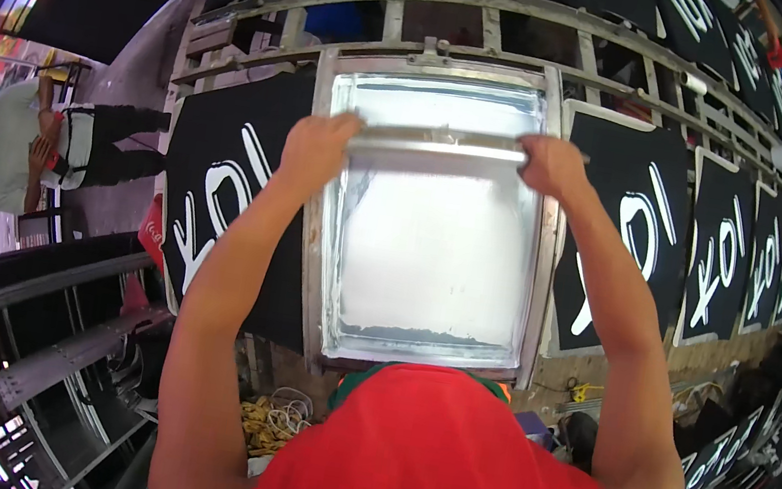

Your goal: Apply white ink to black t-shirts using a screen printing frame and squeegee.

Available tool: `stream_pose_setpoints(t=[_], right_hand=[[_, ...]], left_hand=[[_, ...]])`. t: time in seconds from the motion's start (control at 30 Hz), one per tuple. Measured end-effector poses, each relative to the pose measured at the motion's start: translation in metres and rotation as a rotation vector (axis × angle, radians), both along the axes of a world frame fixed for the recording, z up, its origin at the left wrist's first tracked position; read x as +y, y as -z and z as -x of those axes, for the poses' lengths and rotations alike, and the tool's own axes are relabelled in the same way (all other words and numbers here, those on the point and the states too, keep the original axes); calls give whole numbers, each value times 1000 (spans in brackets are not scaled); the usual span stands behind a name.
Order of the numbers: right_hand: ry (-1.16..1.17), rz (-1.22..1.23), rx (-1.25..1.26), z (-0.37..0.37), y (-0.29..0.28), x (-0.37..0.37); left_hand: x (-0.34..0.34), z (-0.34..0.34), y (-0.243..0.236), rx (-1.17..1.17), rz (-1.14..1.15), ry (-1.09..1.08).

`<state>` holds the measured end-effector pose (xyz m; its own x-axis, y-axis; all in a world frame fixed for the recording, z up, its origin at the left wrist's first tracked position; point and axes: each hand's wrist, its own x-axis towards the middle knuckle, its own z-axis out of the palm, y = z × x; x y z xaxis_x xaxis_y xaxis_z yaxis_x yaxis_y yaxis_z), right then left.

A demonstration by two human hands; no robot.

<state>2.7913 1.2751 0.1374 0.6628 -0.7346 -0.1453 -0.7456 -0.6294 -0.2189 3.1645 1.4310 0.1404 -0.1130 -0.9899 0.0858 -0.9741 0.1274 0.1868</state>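
A squeegee with a long, pale bar lies crosswise near the far end of a printing screen. My left hand is closed around its left end, and my right hand grips the right end. White ink covers much of the mesh, with greyish smears along the near edge. A worn frame surrounds the mesh. Both my arms reach forward from either side of my red shirt. The squeegee's lower edge is too blurred to make out clearly.
Black panels with white brush-style lettering lie to the left and right of the screen. Wooden rails run behind it. At far left stands another person, hands together at the waist. Tangled cord sits below the table edge.
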Motion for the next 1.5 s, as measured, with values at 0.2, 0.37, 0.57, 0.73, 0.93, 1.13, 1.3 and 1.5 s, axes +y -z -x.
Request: stream_pose_setpoints(t=[0.2,0.37,0.57,0.73,0.93,1.13,1.3,1.5], right_hand=[[70,124,-16,-30,33,-83],[115,5,85,-2,35,5],[116,-231,142,109,8,277],[102,-314,194,107,1,290],[140,20,154,0,25,29],[159,128,63,-33,35,-56],[117,-133,245,17,8,77],[136,-291,221,104,-3,294]], left_hand=[[-104,-13,20,-78,-194,-233],[-8,8,38,-127,-119,-140],[254,99,20,87,-359,-106],[264,86,22,137,-356,-41],[18,4,35,-55,-196,-163],[-74,-3,24,-167,-272,-314],[57,26,20,-95,-375,-198],[281,106,10,59,-496,-163]])
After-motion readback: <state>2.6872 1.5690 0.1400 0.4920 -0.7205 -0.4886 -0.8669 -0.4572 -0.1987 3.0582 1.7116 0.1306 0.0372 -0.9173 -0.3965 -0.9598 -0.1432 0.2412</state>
